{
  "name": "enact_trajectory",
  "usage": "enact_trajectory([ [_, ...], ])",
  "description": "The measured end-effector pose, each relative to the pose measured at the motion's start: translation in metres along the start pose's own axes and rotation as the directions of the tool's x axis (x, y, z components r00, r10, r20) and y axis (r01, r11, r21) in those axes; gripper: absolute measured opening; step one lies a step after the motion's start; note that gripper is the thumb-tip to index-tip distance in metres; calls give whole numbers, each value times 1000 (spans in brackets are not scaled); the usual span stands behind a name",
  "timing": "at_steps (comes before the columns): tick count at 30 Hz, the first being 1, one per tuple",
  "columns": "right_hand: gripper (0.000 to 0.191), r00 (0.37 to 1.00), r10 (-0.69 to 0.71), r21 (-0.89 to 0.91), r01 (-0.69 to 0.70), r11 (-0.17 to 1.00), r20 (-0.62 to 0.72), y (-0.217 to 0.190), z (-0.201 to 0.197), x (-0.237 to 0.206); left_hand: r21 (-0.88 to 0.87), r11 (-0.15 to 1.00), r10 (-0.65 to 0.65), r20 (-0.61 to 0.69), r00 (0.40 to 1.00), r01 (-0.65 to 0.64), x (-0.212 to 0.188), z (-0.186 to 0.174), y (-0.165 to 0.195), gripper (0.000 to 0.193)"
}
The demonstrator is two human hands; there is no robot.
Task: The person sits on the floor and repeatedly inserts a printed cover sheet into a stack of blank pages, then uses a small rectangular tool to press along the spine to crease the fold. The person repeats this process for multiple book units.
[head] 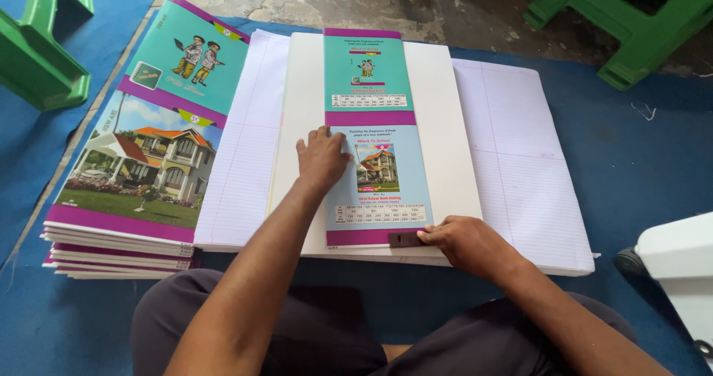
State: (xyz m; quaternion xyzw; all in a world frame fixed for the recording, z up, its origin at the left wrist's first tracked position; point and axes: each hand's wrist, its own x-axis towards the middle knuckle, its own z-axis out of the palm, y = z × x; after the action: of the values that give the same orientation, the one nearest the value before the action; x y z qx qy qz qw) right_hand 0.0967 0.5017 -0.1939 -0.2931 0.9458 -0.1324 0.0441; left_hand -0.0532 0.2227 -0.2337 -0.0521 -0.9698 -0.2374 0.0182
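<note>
The left hand (321, 157) lies flat, fingers spread and empty, on the left edge of a printed cover strip (376, 142) that runs down the middle of a white sheet (445, 146). The strip shows a teal panel with cartoon figures at the far end and a pale blue panel with a house picture nearer the person, with purple bands between and at the ends. The right hand (464, 242) rests at the strip's near right corner, fingers closed on a small dark flat block (405, 238) pressed against the purple band there. The two hands are well apart, one at mid-strip, one at its near end. The white sheet lies on a thick stack of ruled paper (512, 168), which shows on both sides of it and sits on a blue mat (639, 160) on the floor. To the left, just beside the ruled paper, stands a pile of covers (137, 168), house picture on top, with a teal cover beyond it. Green plastic stools (631, 19) stand at the far left and far right corners, and a white object (679, 257) shows at the right edge. The person's dark-trousered knees fill the bottom of the view.
</note>
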Motion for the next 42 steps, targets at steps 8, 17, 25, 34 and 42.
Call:
enact_trajectory([
  [8, 35, 998, 10, 136, -2, 991, -63, 1, 1, -12, -125, 991, 32, -154, 988, -51, -44, 31, -12, 65],
  [17, 41, 864, 489, 432, -397, 810, -123, 31, -16, -13, 124, 986, 130, -157, 979, -111, -66, 43, -23, 72],
  [25, 49, 595, 762, 392, -656, 645, -257, 80, -15, -21, 134, 984, 139, -157, 978, -118, -69, 43, -23, 72],
  [34, 42, 376, 914, 188, -897, 401, -152, 105, 5, -15, 134, 985, 124, -137, 983, -106, -67, 42, -24, 72],
  [42, 44, 467, 858, 245, -824, 510, -215, 93, 5, 0, 120, 985, 137, -125, 983, -122, -65, 41, -24, 71],
])
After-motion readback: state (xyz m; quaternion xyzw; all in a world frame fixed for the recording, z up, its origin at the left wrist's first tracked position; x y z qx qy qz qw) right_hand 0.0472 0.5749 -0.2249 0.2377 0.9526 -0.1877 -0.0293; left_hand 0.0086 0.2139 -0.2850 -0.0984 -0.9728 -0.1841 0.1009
